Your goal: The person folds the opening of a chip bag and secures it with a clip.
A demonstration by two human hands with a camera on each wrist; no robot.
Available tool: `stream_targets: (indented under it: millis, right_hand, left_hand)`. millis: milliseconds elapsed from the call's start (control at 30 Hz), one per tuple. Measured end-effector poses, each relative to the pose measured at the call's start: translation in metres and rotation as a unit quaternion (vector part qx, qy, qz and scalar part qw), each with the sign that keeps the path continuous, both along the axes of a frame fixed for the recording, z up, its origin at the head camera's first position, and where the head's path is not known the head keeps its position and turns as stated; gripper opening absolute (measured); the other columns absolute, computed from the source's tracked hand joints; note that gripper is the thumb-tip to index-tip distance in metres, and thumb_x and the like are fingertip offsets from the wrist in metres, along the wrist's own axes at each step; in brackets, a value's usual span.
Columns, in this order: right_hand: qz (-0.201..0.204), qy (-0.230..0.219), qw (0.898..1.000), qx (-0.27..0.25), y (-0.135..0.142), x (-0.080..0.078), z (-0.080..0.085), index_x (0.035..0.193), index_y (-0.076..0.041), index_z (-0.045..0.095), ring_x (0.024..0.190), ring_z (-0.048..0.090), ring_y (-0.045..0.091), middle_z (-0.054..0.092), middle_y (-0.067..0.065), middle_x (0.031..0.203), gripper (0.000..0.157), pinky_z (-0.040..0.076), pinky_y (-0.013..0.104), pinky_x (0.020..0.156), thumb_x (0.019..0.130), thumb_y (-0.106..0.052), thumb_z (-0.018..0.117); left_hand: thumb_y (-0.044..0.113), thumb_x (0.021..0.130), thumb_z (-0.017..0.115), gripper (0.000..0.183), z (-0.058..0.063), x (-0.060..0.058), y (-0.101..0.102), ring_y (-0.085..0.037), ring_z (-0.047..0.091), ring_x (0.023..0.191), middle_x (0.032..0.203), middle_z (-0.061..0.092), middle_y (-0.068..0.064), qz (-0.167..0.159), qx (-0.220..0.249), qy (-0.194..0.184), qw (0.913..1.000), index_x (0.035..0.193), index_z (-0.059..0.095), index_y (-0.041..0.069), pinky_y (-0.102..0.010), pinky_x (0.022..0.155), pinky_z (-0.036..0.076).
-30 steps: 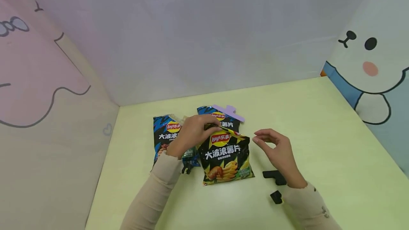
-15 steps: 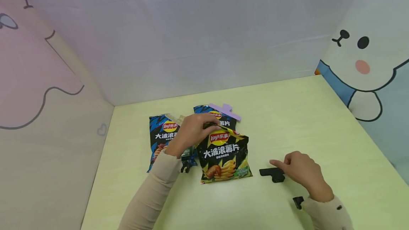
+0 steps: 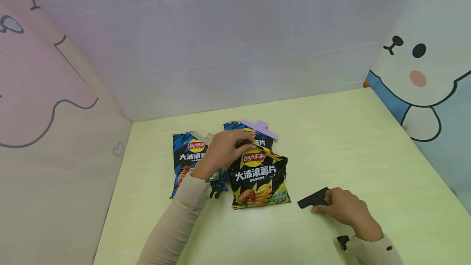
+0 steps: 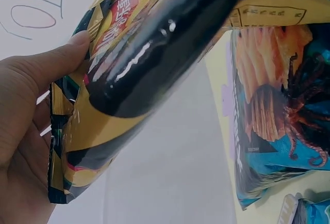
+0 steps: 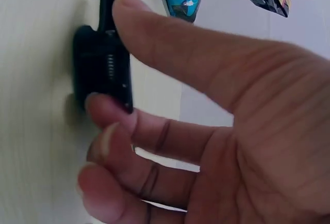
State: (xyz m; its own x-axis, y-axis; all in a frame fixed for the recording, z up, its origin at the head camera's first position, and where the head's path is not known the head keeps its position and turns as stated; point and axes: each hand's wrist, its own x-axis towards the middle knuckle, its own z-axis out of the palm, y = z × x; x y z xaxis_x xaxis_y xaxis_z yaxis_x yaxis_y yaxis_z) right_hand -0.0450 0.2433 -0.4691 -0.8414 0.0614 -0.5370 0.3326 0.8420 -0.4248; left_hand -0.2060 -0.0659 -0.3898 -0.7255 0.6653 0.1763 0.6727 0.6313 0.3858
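My left hand (image 3: 220,150) grips the folded top edge of a black and yellow Lay's chip bag (image 3: 257,181), holding it up with its front towards me. In the left wrist view the thumb presses the bag's edge, with the other fingers behind it. To the right of the bag, low over the table, my right hand (image 3: 347,207) pinches a black bag clip (image 3: 312,198) by its handle end. The right wrist view shows the thumb on one side of the clip (image 5: 100,69) and the index finger at its lower end.
Behind my left arm lies a blue Lay's bag (image 3: 184,158) with a pale yellow clip (image 3: 200,137). Another blue bag (image 3: 232,126), with a purple clip (image 3: 260,128) across its top, lies behind the held bag. A white wall cloth (image 3: 235,72) rises behind the table.
My right hand has come away from the bag, down and right to the black bag clip, and taken hold of it. The clip is now turned at a slant. My left hand keeps its grip.
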Motion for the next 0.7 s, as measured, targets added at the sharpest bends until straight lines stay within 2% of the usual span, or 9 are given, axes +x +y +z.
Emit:
stream_targets:
  millis: [100,267,400,467,600,700]
  right_hand:
    - [0.006,0.02,1.0,-0.016,0.0,-0.001,-0.003,0.074,-0.015,0.053,0.059,0.04,0.014,0.042,-0.004,0.063,0.044,0.029,0.029,0.053,0.083,-0.051,0.077]
    - [0.012,0.069,0.997,-0.045,-0.001,-0.003,-0.005,0.074,-0.015,0.052,0.057,0.04,0.015,0.045,-0.002,0.065,0.033,0.029,0.028,0.051,0.094,-0.035,0.07]
    - [0.011,0.124,0.99,-0.066,-0.001,-0.006,-0.003,0.076,-0.015,0.057,0.068,0.063,0.017,0.066,0.0,0.078,0.024,0.041,0.028,0.054,0.094,-0.025,0.07]
    - [0.013,0.15,0.986,-0.075,-0.002,-0.008,-0.001,0.079,-0.014,0.06,0.076,0.07,0.019,0.072,0.002,0.085,0.02,0.045,0.028,0.057,0.094,-0.023,0.07]
    - [0.001,0.179,0.98,-0.083,-0.004,-0.012,0.003,0.082,-0.012,0.06,0.073,0.065,0.014,0.069,0.001,0.08,0.019,0.043,0.026,0.059,0.095,-0.022,0.07]
    - [-0.018,0.209,0.974,-0.091,-0.006,-0.013,0.006,0.089,-0.01,0.058,0.073,0.067,0.015,0.071,0.004,0.084,0.016,0.046,0.025,0.061,0.094,-0.018,0.071]
  left_hand:
    - [0.033,0.096,0.068,0.015,0.001,0.0,0.001,-0.005,0.065,0.072,0.104,0.078,0.006,-0.001,0.003,0.001,1.0,0.105,0.076,0.024,-0.025,0.065,0.051]
    - [0.034,0.097,0.067,0.016,0.001,0.0,0.001,-0.006,0.067,0.077,0.105,0.078,0.006,0.004,0.005,-0.004,1.0,0.106,0.076,0.025,-0.027,0.069,0.054]
    - [0.034,0.097,0.067,0.018,0.001,0.001,0.001,-0.009,0.069,0.08,0.107,0.078,0.005,0.004,0.009,-0.007,0.9999,0.108,0.076,0.023,-0.03,0.071,0.056]
    - [0.034,0.097,0.067,0.018,0.0,0.0,0.001,-0.009,0.069,0.08,0.107,0.077,0.005,0.002,0.009,-0.01,0.9999,0.108,0.076,0.023,-0.031,0.072,0.056]
    - [0.035,0.098,0.066,0.017,-0.001,-0.001,0.0,-0.007,0.068,0.079,0.107,0.077,0.006,0.003,0.005,-0.017,0.9998,0.107,0.076,0.025,-0.03,0.073,0.056]
    - [0.035,0.098,0.066,0.015,-0.002,-0.002,-0.001,-0.006,0.067,0.079,0.106,0.077,0.007,0.004,0.004,-0.018,0.9998,0.107,0.075,0.026,-0.03,0.074,0.056]
